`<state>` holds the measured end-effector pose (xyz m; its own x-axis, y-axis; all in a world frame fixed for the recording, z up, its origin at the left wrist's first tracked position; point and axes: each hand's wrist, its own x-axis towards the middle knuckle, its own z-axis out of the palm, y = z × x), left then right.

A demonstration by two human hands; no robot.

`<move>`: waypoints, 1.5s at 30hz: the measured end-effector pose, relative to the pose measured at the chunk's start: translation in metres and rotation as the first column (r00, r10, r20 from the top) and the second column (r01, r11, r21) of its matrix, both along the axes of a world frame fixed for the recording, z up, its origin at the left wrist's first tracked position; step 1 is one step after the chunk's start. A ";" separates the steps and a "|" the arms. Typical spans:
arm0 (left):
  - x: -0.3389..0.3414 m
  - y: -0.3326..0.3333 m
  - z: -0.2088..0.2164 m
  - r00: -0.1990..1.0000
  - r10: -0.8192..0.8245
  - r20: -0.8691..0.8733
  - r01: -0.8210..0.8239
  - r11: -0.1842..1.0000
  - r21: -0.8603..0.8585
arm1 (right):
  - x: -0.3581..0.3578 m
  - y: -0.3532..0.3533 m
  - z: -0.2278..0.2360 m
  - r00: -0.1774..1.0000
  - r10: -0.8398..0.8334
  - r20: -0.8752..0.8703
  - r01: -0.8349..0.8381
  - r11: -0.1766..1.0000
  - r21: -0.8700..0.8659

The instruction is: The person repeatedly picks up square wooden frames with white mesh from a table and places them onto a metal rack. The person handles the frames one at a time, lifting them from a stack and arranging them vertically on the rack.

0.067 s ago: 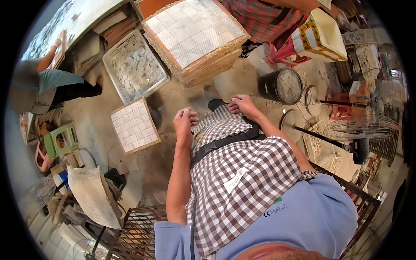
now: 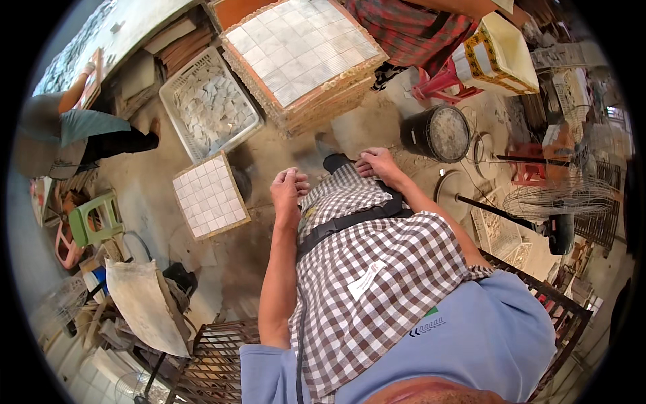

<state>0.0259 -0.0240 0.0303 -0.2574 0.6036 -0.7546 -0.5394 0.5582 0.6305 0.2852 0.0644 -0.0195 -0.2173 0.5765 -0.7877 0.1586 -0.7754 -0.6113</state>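
My left hand point(image 2: 288, 187) is raised beside the checked apron point(image 2: 363, 283), its fingers curled in with the thumb against them. No object shows in it. Across the apron, my right hand point(image 2: 377, 163) is bent inward near a dark band, its fingers curled together and nothing visible in them. The two hands are apart. Left of my left hand, a square board of small pale tiles point(image 2: 210, 195) sits low. Ahead of both hands stands a stack of boards point(image 2: 330, 101), topped by a larger sheet of white and grey tiles point(image 2: 299, 47).
A white plastic basket point(image 2: 245, 131) of tile pieces stands beside the stack. Right of it is a black bucket point(image 2: 417, 135). Fans on stands point(image 2: 562, 232) are at the right, a green stool point(image 2: 94, 219) at the left. One person point(image 2: 94, 135) is at the far left, another point(image 2: 417, 27) behind the stack.
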 end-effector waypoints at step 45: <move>-0.002 0.002 0.010 0.999 -0.021 -0.044 0.020 0.999 -0.029 | -0.009 0.004 0.010 1.000 -0.001 0.014 0.002 1.000 -0.008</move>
